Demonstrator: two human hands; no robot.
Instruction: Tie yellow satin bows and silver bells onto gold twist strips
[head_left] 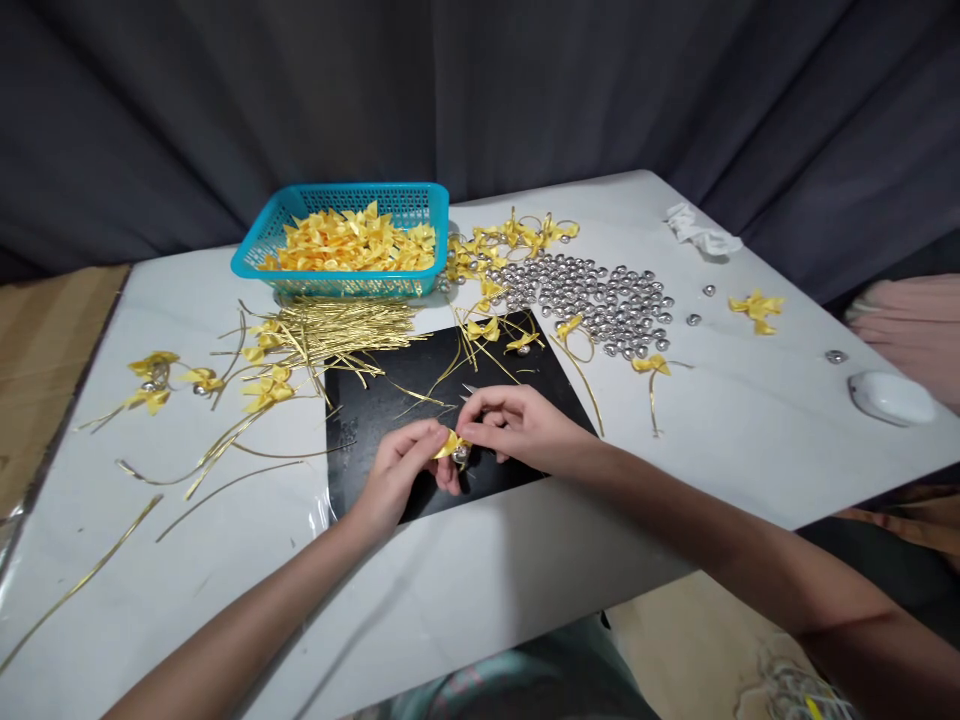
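Note:
A small yellow ribbon bow [450, 444] with a silver bead [460, 454] is held over the black mat [360, 420]. My left hand [409, 460] pinches the bow's left side between thumb and fingers. From the right, my right hand [510, 425] closes its thumb and index finger on the bow's right edge. A thin pointed metal tip [469, 389] shows just above my right hand; the rest of it is hidden. Gold twist ties [337, 330] lie piled beyond the mat, with a few loose bows [482, 330] on its far part.
A blue basket [244, 262] of yellow bows stands at the back left. Many silver beads [585, 295] lie to its right. Tied bows [270, 388] and loose gold strands are scattered at left. A white object [892, 398] and crumpled tissue [701, 232] lie at right.

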